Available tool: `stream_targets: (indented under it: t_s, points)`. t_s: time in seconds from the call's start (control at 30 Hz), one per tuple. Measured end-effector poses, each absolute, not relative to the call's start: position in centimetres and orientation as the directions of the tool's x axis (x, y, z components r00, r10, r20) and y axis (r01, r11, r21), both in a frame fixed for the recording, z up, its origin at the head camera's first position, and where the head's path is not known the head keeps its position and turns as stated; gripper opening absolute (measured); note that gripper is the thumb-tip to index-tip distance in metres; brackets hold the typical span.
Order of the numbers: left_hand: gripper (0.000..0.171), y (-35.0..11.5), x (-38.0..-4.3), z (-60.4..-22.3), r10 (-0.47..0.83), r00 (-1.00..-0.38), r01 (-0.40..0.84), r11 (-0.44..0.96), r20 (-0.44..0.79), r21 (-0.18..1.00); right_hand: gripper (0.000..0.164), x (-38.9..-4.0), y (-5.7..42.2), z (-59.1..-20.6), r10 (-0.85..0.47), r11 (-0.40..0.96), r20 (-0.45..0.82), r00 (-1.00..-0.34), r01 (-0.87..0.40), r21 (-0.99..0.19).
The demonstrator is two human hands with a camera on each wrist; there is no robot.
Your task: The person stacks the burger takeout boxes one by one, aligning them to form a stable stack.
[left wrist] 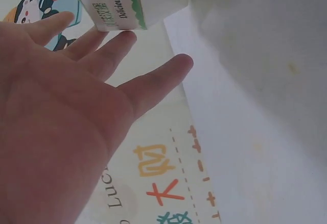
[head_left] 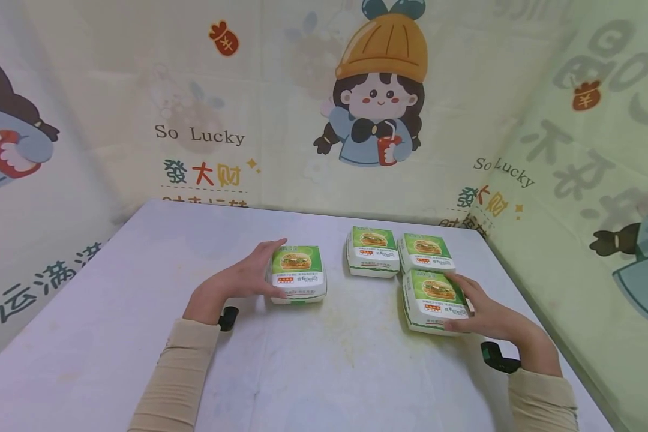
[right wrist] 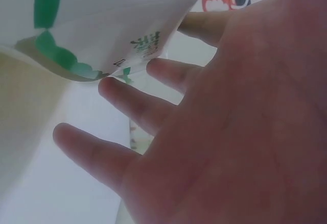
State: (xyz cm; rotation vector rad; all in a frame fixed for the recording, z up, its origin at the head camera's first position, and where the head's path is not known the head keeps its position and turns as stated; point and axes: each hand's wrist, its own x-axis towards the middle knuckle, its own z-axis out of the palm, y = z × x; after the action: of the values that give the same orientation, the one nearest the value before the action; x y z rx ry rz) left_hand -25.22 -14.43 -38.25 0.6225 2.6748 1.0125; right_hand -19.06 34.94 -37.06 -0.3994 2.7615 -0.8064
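My left hand point(head_left: 237, 277) holds a green-and-white burger box point(head_left: 298, 273) from its left side, thumb along the front and fingers toward the back. In the left wrist view, extended fingertips reach the side of that burger box point(left wrist: 153, 2). Over on the right, my right hand point(head_left: 491, 315) grips another burger box point(head_left: 436, 300) by its right side, with the thumb at the front and fingers at the back corner. The right wrist view has this box point(right wrist: 117, 25) close above the fingers. Each lid carries a burger picture.
Two more burger boxes stand behind: one in the middle point(head_left: 373, 252) and one at right point(head_left: 425, 252), directly behind the box in my right hand. They sit on a white table point(head_left: 324, 372). Cloth with printed cartoon figures point(head_left: 378, 108) hangs around the back and sides.
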Motion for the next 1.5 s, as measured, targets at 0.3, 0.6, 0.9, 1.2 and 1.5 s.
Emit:
stream_targets:
  t_s: [0.3, 0.6, 0.9, 1.2, 1.5]
  points:
    - [0.111, -14.9, -25.3, -38.1, 0.426, -0.904, 0.279, 0.672, -0.049, 0.686, 0.099, -19.1, 35.0, -37.0, -0.331, 0.794, -0.165, -0.929, -0.179, -0.581]
    - [0.107, -15.0, -25.2, -37.9, 0.427, -0.903, 0.276, 0.671, -0.054, 0.689, 0.097, -19.1, 34.9, -36.9, -0.331, 0.788, -0.176, -0.927, -0.169, -0.592]
    - [0.104, -14.9, -25.0, -37.7, 0.432, -0.900, 0.272, 0.655, -0.054, 0.705, 0.098, -19.0, 34.9, -36.7, -0.304, 0.795, -0.186, -0.934, -0.142, -0.590]
    - [0.104, -14.9, -25.0, -37.8, 0.443, -0.894, 0.268, 0.641, -0.062, 0.719, 0.094, -19.0, 34.4, -36.5, -0.313, 0.785, -0.145, -0.939, -0.170, -0.595]
    - [0.108, -14.9, -24.9, -37.7, 0.437, -0.896, 0.258, 0.653, -0.076, 0.713, 0.091, -19.0, 33.5, -35.7, -0.337, 0.766, -0.109, -0.935, -0.204, -0.610]
